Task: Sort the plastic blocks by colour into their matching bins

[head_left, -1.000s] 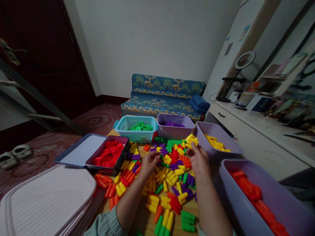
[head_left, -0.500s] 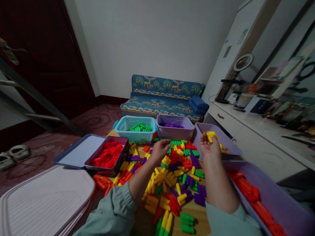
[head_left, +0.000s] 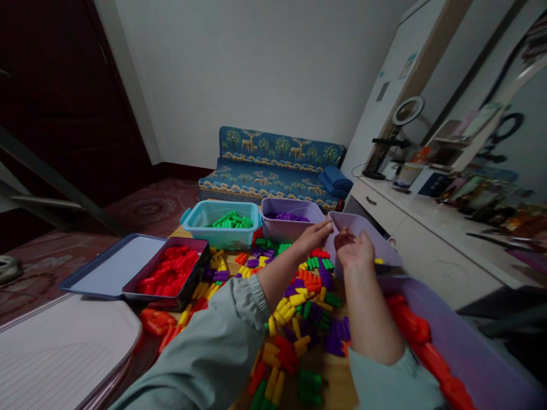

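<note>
My right hand (head_left: 354, 250) hovers over the near corner of a lilac bin (head_left: 387, 247), fingers loosely cupped, and no piece shows in it. A little yellow (head_left: 378, 261) peeks out in the bin behind the hand. My left hand (head_left: 316, 233) reaches across with its fingers stretched out to that bin's left rim, nothing visible in it. Under both forearms, a heap of mixed plastic pieces (head_left: 299, 296) in yellow, red, purple, green and orange covers the wooden table.
A teal bin (head_left: 190, 219) holds green pieces and a purple bin (head_left: 290, 229) purple ones. A tin (head_left: 200, 267) of red pieces and its open lid (head_left: 106, 267) lie to the left. A large lilac bin (head_left: 461, 336) of orange pieces stands at right, a white board (head_left: 55, 347) at near left. A blue sofa (head_left: 273, 165) stands behind.
My right hand carried yellow pieces from the heap to the lilac bin and they no longer show in it. My left hand rose from the heap to the bin's rim. The view shifted right.
</note>
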{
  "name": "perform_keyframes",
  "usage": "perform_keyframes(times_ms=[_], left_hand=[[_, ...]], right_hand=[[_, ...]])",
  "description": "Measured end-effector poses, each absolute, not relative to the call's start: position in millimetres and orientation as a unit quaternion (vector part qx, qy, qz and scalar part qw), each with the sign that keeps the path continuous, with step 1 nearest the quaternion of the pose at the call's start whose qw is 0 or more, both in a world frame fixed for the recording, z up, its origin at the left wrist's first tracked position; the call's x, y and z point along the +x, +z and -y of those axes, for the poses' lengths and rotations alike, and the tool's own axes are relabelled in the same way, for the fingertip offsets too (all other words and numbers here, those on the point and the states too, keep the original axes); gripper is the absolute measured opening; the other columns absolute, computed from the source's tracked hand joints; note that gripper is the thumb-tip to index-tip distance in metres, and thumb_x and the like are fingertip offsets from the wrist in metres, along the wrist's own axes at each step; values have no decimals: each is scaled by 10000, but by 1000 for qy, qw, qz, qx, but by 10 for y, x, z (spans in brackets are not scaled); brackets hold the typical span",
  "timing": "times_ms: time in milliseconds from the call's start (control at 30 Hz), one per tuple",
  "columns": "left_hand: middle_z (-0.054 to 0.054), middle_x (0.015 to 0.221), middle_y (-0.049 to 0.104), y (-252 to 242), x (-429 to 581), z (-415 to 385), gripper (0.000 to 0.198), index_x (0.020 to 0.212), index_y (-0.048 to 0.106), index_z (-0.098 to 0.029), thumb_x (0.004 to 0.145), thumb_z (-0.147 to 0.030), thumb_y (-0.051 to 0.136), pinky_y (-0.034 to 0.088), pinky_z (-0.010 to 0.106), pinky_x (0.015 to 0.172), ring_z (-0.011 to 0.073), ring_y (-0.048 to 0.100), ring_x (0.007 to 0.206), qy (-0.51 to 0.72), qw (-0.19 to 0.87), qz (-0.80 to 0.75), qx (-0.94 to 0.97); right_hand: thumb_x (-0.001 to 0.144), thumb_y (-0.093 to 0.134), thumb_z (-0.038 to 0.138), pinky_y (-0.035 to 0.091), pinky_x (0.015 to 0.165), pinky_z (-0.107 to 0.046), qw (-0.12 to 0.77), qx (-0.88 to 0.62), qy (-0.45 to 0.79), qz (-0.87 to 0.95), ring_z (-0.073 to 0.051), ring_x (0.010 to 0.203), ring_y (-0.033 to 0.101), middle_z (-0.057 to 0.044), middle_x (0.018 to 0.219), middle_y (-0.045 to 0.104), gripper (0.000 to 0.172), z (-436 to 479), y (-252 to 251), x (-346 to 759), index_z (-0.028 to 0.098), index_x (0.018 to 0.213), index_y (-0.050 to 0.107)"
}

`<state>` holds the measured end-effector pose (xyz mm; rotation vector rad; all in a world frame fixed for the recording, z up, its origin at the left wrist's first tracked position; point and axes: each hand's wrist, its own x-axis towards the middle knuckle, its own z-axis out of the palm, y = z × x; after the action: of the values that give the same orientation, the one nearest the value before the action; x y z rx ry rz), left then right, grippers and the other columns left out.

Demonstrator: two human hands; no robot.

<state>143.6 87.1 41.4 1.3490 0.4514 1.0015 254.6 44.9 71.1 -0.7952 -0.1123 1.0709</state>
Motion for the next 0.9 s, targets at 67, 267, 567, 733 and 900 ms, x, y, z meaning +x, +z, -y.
perform_keyframes(times_ms=[67,267,567,733,900], left_hand=[[116,1104,681,245,1102,-776,491,1211,599,-126,804,-401,619,471,343,885,225,623,1001,448,598,-253,615],[125,1025,715,-295,206,-443,320,1058,682,-104,762,-180,588,501,348,847,232,658,938,343,380,-435,741],[101,1031,698,-583,-77,-166,325,1102,664,-158,804,-169,534,477,326,853,221,639,954,339,224,-437,803],[95,1002,683,-637,-88,-151,309,1060,672,-158,780,-132,542,465,308,845,209,621,937,336,214,-437,806],[82,919,685,-636,-72,-137,243,939,698,-159,768,-111,532,457,282,805,195,611,894,332,217,-422,816]], right_hand=[[804,593,316,454,464,-155,772,-400,475,135,-58,491,526,24,625,587,174,-298,576,2434,146,837,594],[613,718,368,429,491,-213,612,-558,383,409,-110,532,560,-6,680,659,336,-14,-51,2114,145,859,664],[714,586,146,468,814,-296,267,-658,176,681,-197,900,637,-91,1087,663,378,-42,-436,1584,173,1084,659],[753,564,128,436,857,-291,180,-690,104,693,-223,1032,603,-106,1165,615,509,10,-535,1406,200,1257,556],[773,539,126,433,793,-248,219,-680,116,690,-180,920,623,-60,1017,654,290,34,-559,1423,220,1026,645]])
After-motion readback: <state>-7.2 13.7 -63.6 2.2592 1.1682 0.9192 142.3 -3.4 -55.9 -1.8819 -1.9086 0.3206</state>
